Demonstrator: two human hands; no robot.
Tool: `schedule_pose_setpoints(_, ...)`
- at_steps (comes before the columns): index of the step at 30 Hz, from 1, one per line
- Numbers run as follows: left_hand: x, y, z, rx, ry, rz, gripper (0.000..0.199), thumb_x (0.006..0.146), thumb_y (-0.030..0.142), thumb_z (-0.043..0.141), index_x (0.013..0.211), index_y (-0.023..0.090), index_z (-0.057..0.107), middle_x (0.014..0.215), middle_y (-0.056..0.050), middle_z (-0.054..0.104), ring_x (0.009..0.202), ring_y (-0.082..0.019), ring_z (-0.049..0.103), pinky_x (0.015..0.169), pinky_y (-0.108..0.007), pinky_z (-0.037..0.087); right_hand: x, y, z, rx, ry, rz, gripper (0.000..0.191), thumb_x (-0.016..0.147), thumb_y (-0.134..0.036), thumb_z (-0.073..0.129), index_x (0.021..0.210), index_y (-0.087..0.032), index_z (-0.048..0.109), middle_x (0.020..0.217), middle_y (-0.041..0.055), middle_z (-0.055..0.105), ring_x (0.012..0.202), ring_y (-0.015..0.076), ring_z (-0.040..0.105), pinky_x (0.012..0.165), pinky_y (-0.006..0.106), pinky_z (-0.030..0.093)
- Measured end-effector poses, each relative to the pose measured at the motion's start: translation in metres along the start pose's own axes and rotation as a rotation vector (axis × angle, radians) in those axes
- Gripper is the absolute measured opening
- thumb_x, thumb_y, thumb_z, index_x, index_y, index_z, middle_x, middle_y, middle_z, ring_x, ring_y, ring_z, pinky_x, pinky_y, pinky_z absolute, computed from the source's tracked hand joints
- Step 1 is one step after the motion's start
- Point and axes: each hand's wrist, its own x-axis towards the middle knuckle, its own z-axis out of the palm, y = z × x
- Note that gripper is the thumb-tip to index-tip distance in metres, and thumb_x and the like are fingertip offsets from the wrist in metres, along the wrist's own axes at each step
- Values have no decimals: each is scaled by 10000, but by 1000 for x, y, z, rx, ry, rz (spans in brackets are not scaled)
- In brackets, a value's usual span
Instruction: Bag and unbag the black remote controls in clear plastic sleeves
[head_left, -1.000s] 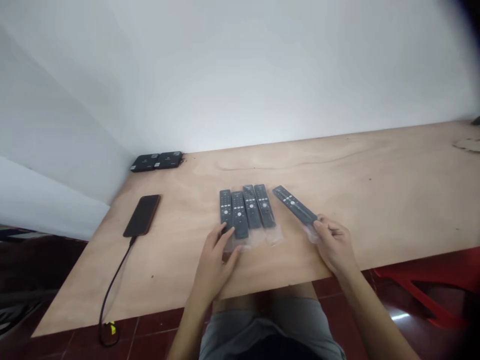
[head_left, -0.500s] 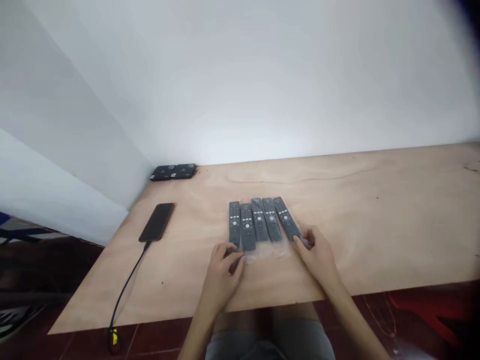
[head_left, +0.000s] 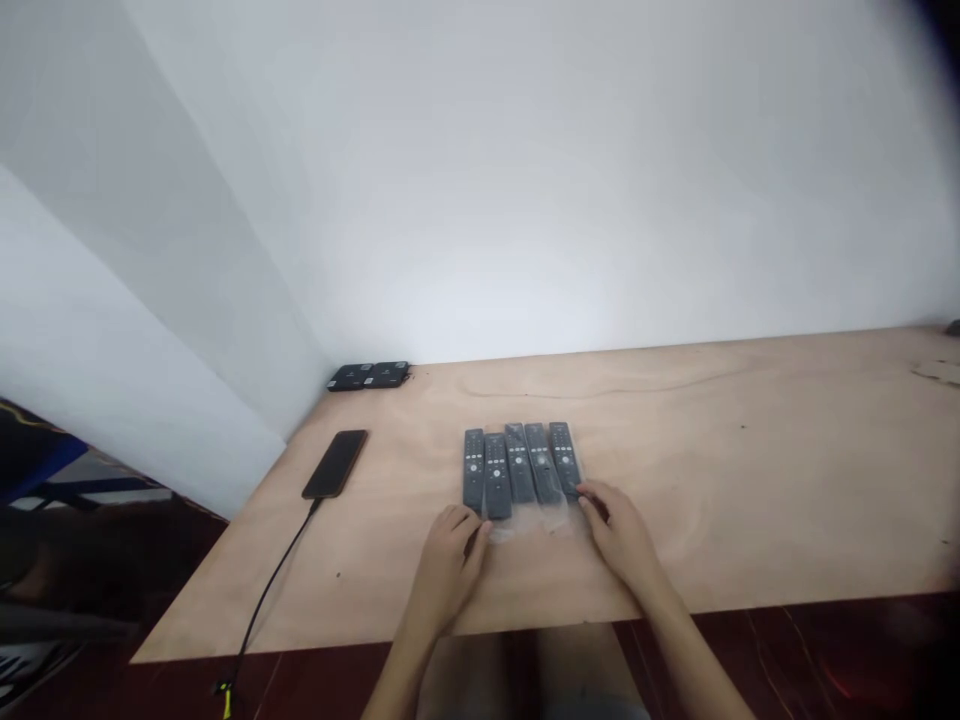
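Several dark remote controls in clear plastic sleeves lie side by side on the wooden table, buttons facing up. At the lower end of the leftmost remote control (head_left: 473, 468) is my left hand (head_left: 448, 552), its fingers bent and closed about that end, thumb near the neighbouring remote control (head_left: 497, 475). My right hand (head_left: 619, 530) pinches the bottom of the rightmost remote control (head_left: 565, 457) between thumb and fingers. Two more remote controls, including a middle one (head_left: 519, 460), lie between them, untouched. Loose plastic ends (head_left: 529, 522) stick out below the row.
A phone (head_left: 335, 464) lies on the left of the table (head_left: 750, 500), with a black cable (head_left: 271, 580) running over the front edge. Two flat black boxes (head_left: 369, 375) sit at the back left corner, against the white wall (head_left: 510, 180).
The rightmost remote control has swung from a slant to nearly upright, closer in line with the others, with my right hand on it. My left hand stays by the leftmost one. The view has tilted up slightly.
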Motion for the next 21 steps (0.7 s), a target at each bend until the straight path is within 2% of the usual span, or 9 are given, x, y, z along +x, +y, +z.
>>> schedule_pose_setpoints(6,1,-1,1,9,23,-1,381,1169,322,503,823,233,635,916,-67,704,917,-253,665,866,-405,538,4,-5,-2,-28,-19,-53,258,1080,-352,556,1179,-249,772,1191,129,798,1139,339,740,1048,539,596)
schedule_pose_setpoints(10,-1,-5,3,6,46,-16,405,1173,344,504,811,236,649,876,-58,700,892,-242,680,842,-386,542,4,-13,-7,-68,-12,-73,234,1062,-400,625,1167,-259,781,1182,130,737,1142,355,690,1035,543,570)
schedule_pose_setpoints(13,-2,-8,6,10,79,-26,423,1173,346,507,783,241,634,840,-49,698,855,-231,686,810,-370,535,2,-19,-10,-97,-49,-112,201,1061,-425,660,1052,-281,801,1150,112,729,1146,360,651,1049,540,524)
schedule_pose_setpoints(17,-2,-12,9,30,117,-30,453,1170,348,515,738,245,605,792,-41,688,822,-228,682,794,-368,516,-1,-25,-10,-123,-110,-156,364,1124,-432,594,833,-272,742,1026,79,751,1106,335,635,1034,499,482)
schedule_pose_setpoints(21,-1,-14,10,49,139,-21,478,1163,357,525,700,250,580,750,-38,666,799,-231,672,771,-369,501,2,-25,-7,-157,-88,-135,538,1186,-454,470,706,-254,609,859,71,715,986,314,632,963,475,466)
